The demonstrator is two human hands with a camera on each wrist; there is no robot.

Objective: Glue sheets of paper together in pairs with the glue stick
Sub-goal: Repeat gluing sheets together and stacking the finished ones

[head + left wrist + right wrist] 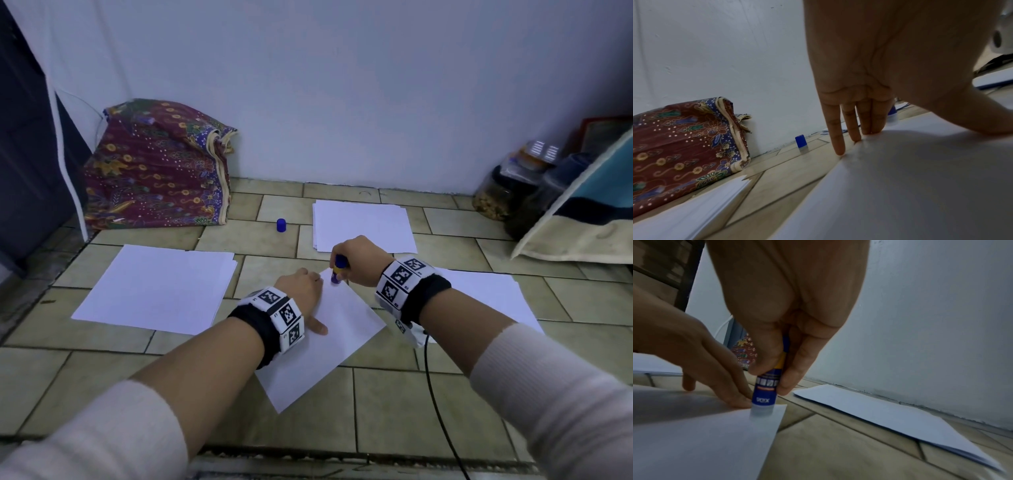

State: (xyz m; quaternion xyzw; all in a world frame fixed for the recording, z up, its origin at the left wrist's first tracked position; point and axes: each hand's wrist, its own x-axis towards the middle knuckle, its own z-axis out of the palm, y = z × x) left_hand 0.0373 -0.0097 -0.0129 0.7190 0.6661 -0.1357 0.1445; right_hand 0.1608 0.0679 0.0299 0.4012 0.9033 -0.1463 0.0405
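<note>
Glue stick (766, 386) label upside down, in right hand (789, 308) grip.

Home interior, floor-level corner of lived-in room. Beige tiled floor (394, 394) meeting plain white wall (342, 85). Folded batik cloth bundle (154, 171) against wall, far left. Food jars (507, 192) and leaning towel-like fabric (582, 212), far right. Dark furniture edge at left.
</note>
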